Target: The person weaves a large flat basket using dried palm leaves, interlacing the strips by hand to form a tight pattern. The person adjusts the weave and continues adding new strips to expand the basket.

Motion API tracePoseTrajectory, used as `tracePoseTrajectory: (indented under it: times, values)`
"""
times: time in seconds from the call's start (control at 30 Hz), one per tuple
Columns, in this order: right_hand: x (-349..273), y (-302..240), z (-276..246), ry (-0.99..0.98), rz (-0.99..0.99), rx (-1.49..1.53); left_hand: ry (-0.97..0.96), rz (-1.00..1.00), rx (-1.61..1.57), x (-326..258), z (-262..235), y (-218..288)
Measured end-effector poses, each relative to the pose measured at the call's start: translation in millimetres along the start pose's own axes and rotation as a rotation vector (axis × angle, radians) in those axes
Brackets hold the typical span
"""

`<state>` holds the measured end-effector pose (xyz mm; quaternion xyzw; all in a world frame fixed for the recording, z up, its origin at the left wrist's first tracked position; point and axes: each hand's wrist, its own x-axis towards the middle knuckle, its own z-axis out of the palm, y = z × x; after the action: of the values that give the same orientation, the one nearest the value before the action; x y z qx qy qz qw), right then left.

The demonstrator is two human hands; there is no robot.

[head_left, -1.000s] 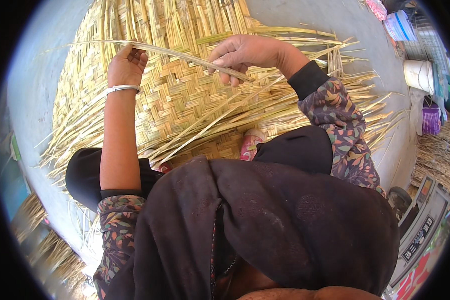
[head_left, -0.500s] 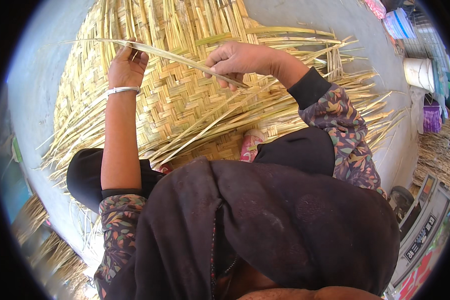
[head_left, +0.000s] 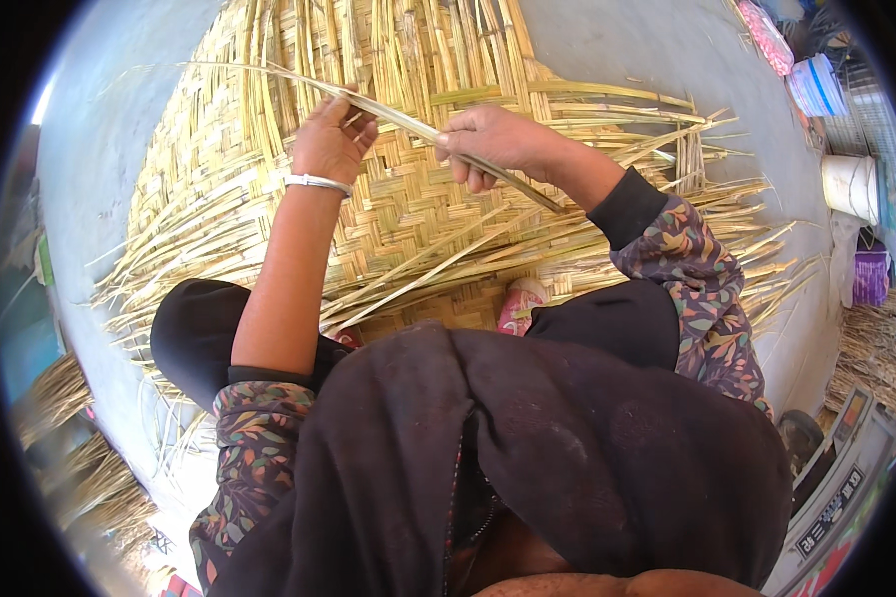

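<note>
- Left hand (head_left: 331, 144): raised above the woven mat, back of the hand toward the camera; fingers curled and pressed together around a long reed strip (head_left: 408, 124), which crosses its fingertips; a silver bangle (head_left: 318, 183) circles the wrist just below; the forearm is bare up to a patterned sleeve pushed to the elbow.
- Right hand (head_left: 493, 144): level with the left and near it, the two hands apart; fingers folded down and pinching the same reed strip, which passes under the knuckles and emerges toward the lower right; wrist covered by a black cuff and a floral sleeve (head_left: 702, 289).
- Reed strip: a single pale, flat length held clear of the mat; it runs from a thin tip at the upper left, across both hands, to an end at the lower right just beyond the right hand; tilted, higher on the left; whether it is split along its length cannot be told.
- Woven mat (head_left: 408, 214): a broad panel of interlaced yellow strips lying flat on a grey floor (head_left: 627, 45); loose unwoven ends fan out along its left, right and near edges.
- Foot (head_left: 520, 303): in a pink sandal, resting on the near edge of the mat between the person's knees; dark clothing fills the lower part of the view.
- Surroundings: a white bucket (head_left: 851, 184) and a purple container (head_left: 871, 279) stand at the right rim, well apart from the mat; bundles of loose reeds (head_left: 80, 438) lie at the lower left.
</note>
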<state>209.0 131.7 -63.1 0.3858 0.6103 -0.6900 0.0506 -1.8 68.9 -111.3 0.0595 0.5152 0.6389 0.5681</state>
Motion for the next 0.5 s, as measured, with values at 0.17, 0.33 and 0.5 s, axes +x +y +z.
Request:
tracePoseTrajectory:
  times: [0.17, 0.33, 0.5]
  values:
    - [5, -4, 7, 0.056, -0.002, -0.030, -0.027, -0.045, 0.033, -13, 9, -11]
    - [9, 0, 9, 0.151, -0.063, 0.019, -0.078, -0.006, -0.009, -19, 15, -12]
    - [11, 3, 11, 0.171, -0.053, 0.023, -0.047, -0.047, -0.113, -28, 23, -15]
